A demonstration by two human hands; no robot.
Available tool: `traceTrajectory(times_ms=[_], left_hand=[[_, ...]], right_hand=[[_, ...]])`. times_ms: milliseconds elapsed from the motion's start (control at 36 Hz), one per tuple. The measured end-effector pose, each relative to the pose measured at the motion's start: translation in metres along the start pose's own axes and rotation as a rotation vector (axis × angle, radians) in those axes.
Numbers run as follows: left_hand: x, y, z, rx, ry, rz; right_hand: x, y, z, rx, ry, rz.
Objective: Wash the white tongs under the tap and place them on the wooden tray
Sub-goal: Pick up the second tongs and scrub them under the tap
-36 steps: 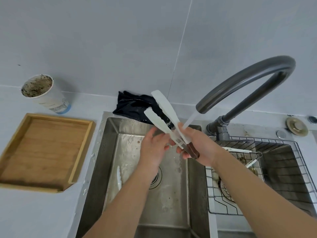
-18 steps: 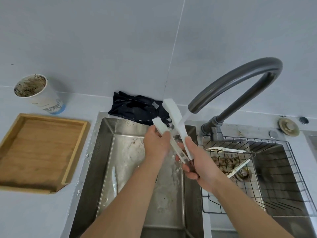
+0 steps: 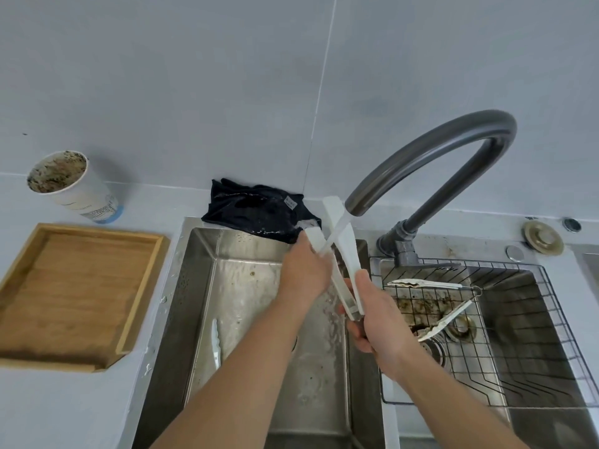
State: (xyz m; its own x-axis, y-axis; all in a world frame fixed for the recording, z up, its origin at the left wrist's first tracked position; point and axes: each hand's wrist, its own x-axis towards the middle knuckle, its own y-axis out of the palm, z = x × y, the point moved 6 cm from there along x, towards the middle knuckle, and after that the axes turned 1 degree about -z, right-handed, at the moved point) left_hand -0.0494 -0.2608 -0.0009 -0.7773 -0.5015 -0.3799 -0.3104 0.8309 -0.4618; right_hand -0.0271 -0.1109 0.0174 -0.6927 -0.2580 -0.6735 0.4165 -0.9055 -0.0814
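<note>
Wooden tray (image 3: 81, 283) on counter at far left, bare, waiting as drop-off. Left hand (image 3: 303, 275) over sink (image 3: 207, 286), fingers wrapped round 1 arm of white tongs (image 3: 340, 254), likely rubbing it. Right hand (image 3: 377, 314) grips hinge end, blades angled up into stream from tap (image 3: 431, 160). Versus 0.5 s ago: left hand slid higher up arm.

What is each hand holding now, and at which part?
The right hand grips the white tongs at the hinge end; the left hand holds one blade under the tap.
</note>
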Motion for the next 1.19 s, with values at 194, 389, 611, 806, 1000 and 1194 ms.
traceTrajectory(times_ms=[194, 389, 611, 806, 1000, 1194], left_hand=[[0.003, -0.018, 0.003, -0.025, -0.038, -0.104], [0.009, -0.025, 0.008, -0.1, -0.041, -0.183], [-0.017, 0.003, 0.024, -0.676, -0.302, 0.058], [-0.036, 0.006, 0.021, -0.964, -0.35, 0.189], [-0.055, 0.006, 0.018, -1.061, -0.333, 0.237], [-0.069, 0.002, 0.021, -1.092, -0.342, 0.225]], right_hand=[[-0.001, 0.001, -0.001, 0.024, 0.002, 0.054], [-0.011, -0.007, 0.0, -0.053, 0.008, 0.085], [-0.017, -0.024, -0.012, -0.074, 0.048, 0.028], [-0.021, -0.023, -0.008, -0.023, 0.037, 0.0], [-0.03, -0.018, -0.009, 0.036, 0.05, 0.001], [-0.043, -0.016, -0.012, 0.085, 0.068, 0.009]])
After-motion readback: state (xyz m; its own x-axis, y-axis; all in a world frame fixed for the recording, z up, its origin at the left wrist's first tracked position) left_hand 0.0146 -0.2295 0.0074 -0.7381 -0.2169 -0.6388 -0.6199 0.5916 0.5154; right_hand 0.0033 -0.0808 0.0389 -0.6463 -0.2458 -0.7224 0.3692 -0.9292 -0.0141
